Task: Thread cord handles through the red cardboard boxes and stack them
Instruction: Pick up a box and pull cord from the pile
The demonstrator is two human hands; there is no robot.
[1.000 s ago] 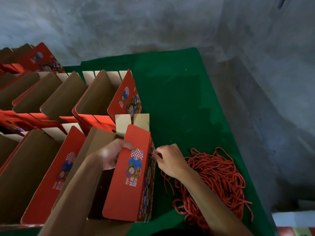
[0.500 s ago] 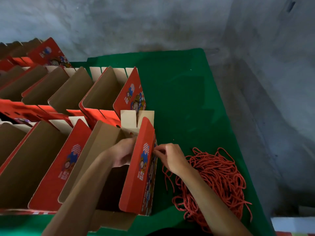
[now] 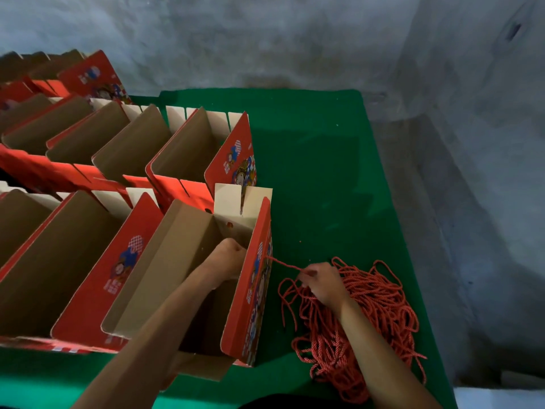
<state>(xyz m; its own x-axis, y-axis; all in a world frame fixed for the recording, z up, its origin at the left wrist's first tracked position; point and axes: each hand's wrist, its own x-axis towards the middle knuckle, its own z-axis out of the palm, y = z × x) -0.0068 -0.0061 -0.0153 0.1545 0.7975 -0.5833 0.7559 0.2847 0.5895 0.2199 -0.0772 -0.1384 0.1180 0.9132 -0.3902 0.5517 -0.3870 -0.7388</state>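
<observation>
Grey concrete wall [image 3: 265, 39] rises behind a desk [image 3: 318, 160] covered in green cloth. Two rows of open red boxes stand on it, brown card inside, printed cartoon figures outside. The far row [image 3: 124, 149] shows about four open boxes before it runs out of view at the left; more red panels stand behind them, too cut off to count. The near row holds three visible boxes: two at the left [image 3: 59, 255] and the box [image 3: 247, 290] being worked on, at the right end, standing on the desk with its mouth up.

One left hand [image 3: 230, 258] reaches down inside that box against its right wall; its fingers are hidden behind the wall, so whether they grasp anything cannot be told. One right hand [image 3: 321, 283] sits outside the box, above a heap of red cords [image 3: 368, 320] too tangled to count. Its fingers pinch a single cord [image 3: 283, 264], which runs taut from the hand to the outer face of the box's right wall, where it meets the card.
</observation>
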